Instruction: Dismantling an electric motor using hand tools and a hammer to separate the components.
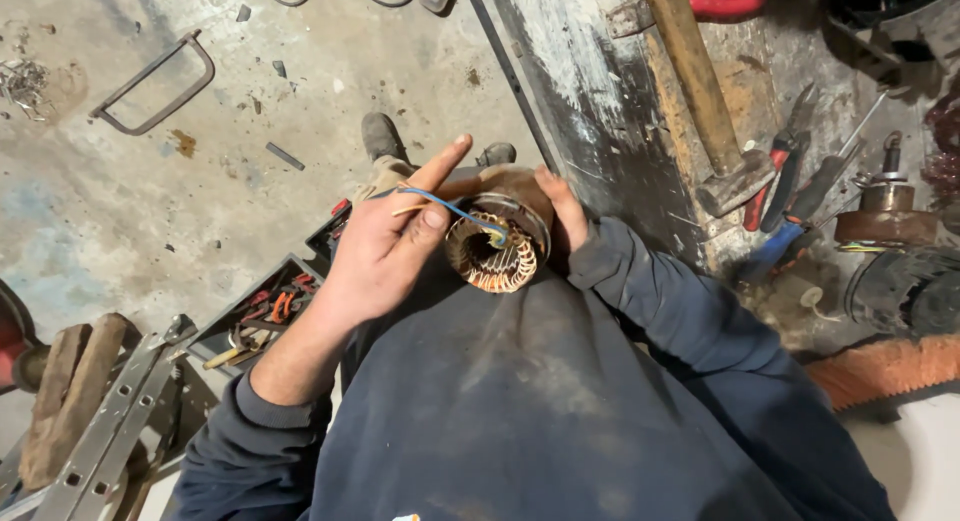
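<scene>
Lap-propped stator [497, 243] gripped by right hand [562, 213]; left hand [385, 249] pinches blue wire [455, 210], threading it; careful pulling seems next.

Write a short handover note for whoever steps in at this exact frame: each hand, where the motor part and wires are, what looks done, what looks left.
Left hand: pinches a blue wire between thumb and fingers, index finger stretched out; the wire runs into the stator's bore.
Right hand: grips the far side of the stator, steadying it on the lap.
Stator: copper windings face the camera and look already in place.
Left: the blue wire is still loose in the hand, not yet tied in or tucked away.
Nearby: hammer and pliers on the bench to the right; open toolbox on the floor to the left.
</scene>
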